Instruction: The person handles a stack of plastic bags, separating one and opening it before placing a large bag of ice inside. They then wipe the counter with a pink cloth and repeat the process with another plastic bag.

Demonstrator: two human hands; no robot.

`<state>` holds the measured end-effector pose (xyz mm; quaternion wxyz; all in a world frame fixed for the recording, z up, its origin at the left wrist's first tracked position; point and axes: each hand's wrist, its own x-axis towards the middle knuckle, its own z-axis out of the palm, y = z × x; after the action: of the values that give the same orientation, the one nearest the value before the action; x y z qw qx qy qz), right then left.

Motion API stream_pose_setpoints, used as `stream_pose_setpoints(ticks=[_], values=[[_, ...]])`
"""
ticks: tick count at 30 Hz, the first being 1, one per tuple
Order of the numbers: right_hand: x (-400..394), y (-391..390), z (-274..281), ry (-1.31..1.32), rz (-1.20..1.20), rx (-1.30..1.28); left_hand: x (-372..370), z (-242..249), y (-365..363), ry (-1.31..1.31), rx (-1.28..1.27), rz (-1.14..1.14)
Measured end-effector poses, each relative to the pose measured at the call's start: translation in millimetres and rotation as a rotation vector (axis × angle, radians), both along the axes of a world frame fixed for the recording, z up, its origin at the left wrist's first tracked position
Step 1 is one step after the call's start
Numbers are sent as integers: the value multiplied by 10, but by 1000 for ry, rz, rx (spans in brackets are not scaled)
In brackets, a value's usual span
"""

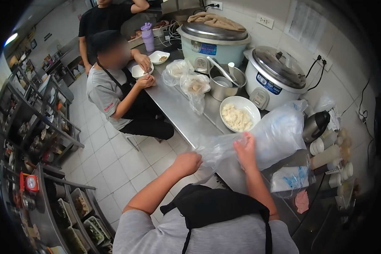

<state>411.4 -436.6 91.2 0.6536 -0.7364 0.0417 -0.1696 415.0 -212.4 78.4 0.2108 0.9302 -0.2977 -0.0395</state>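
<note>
My left hand (188,164) is closed on one end of a clear plastic bag (218,148), stretched between my two hands over the counter's front edge. My right hand (245,148) grips the bag's other side, next to a large bundle of clear plastic (279,133). Just beyond my right hand stands a white bowl (257,111) of what looks like rice (237,117). Behind it is a metal pot (218,89) with utensils standing in it. Filled plastic bags (194,84) lie left of the pot.
Two large rice cookers (213,48) (269,80) stand along the wall. A seated person (114,84) handles a small white bowl (137,73) at the counter's far end; another person (98,23) stands behind. A dark jug (316,126) and a plastic packet (289,178) are at the right.
</note>
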Motion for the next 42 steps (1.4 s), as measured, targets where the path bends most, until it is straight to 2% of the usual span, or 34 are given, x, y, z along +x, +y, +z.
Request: stream_pose_setpoints(ticks=[2, 5, 8, 9, 11, 13, 14, 16, 17, 20, 22, 23, 26, 27, 28, 30, 31, 34, 37, 39, 41, 42], values=[[-109, 132, 284, -430, -313, -582, -18, 190, -79, -156, -168, -60], [-311, 210, 417, -567, 105, -889, -73, 403, -214, -262, -475, -250], [-354, 144, 436, -430, 258, -1039, -111, 607, -256, -86, -584, -270], [-349, 86, 372, -357, 349, -976, -78, 583, -221, -7, -618, -303], [-353, -57, 156, -207, 531, -835, -52, 649, -171, 332, -742, -250], [-435, -143, 63, -106, 578, -557, -63, 746, -89, 783, -861, -207], [-452, -188, 53, -65, 595, -422, -5, 751, -50, 890, -823, -291], [-514, -285, 65, -97, 536, -359, 128, 706, -12, 1086, -739, -459], [-568, -332, 76, -114, 509, -325, 199, 554, -29, 944, -577, -601], [-680, -455, 413, -191, 443, -436, 149, 287, -123, 930, -156, -739], [-736, -534, 516, -232, 439, -545, 159, 185, -290, 1104, 160, -691], [-757, -589, 506, -198, 471, -443, 150, 203, -347, 1197, 317, -676], [-905, -845, 418, -68, 469, -112, 221, 511, -414, 1347, -31, -712], [-976, -944, 338, -23, 423, 23, 290, 421, -469, 1220, -265, -920], [-1018, -1010, 274, 22, 374, 158, 293, 505, -531, 1151, -465, -975], [-1051, -1031, 238, -116, 380, 229, 243, 765, -662, 990, -862, -1063], [-1080, -1000, 252, -161, 372, 260, 204, 783, -751, 992, -974, -1048], [-1109, -1076, 409, -344, 381, 324, 48, 801, -1004, 1480, -1345, -955], [-1216, -1366, 584, -436, 405, 451, 68, 721, -1213, 1760, -1379, -972], [-1222, -1813, 515, -560, 573, 687, 43, 666, -1345, 1679, -1232, -996], [-1200, -1873, 654, -588, 612, 746, 21, 659, -1468, 1585, -1037, -1062], [-1181, -1908, 760, -557, 566, 688, 10, 672, -1520, 1530, -915, -1111]])
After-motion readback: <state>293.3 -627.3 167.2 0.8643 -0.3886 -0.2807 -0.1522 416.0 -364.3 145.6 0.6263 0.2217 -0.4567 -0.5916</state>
